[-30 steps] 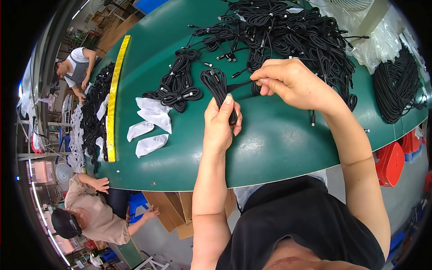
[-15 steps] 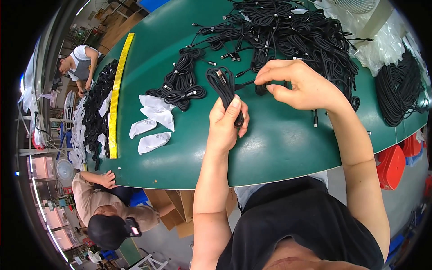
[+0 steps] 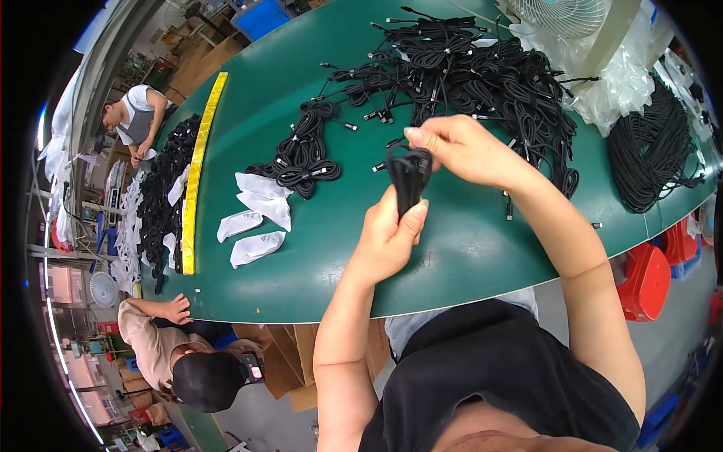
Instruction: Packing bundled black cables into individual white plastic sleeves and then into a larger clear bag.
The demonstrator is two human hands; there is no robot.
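My left hand [image 3: 390, 239] is closed around the lower part of a coiled black cable [image 3: 407, 179], which stands upright above the green table. At the coil's upper end, my right hand [image 3: 468, 153] has its fingers bent together against the loops. Its fingertips are partly hidden by the coil and slightly blurred. Just beyond my hands lies a large heap of black cables [image 3: 482, 83] with metal plugs. Left of the coil is a smaller pile of bundled black cables [image 3: 301, 151]. Several white pouches [image 3: 260, 197] lie nearer the table's left side.
A yellow strip [image 3: 199, 173] crosses the green table [image 3: 316, 279], with more black cables [image 3: 162, 181] past it. Two people work on the left side. At right are a thick cable hank [image 3: 651, 151], clear plastic bags [image 3: 610, 98], a fan [image 3: 561, 11] and red stools [image 3: 645, 282].
My right hand has come in from the right and curled at the coil's top, where it earlier pinched a black strip stretched out from it. My left hand has tilted the coil more upright.
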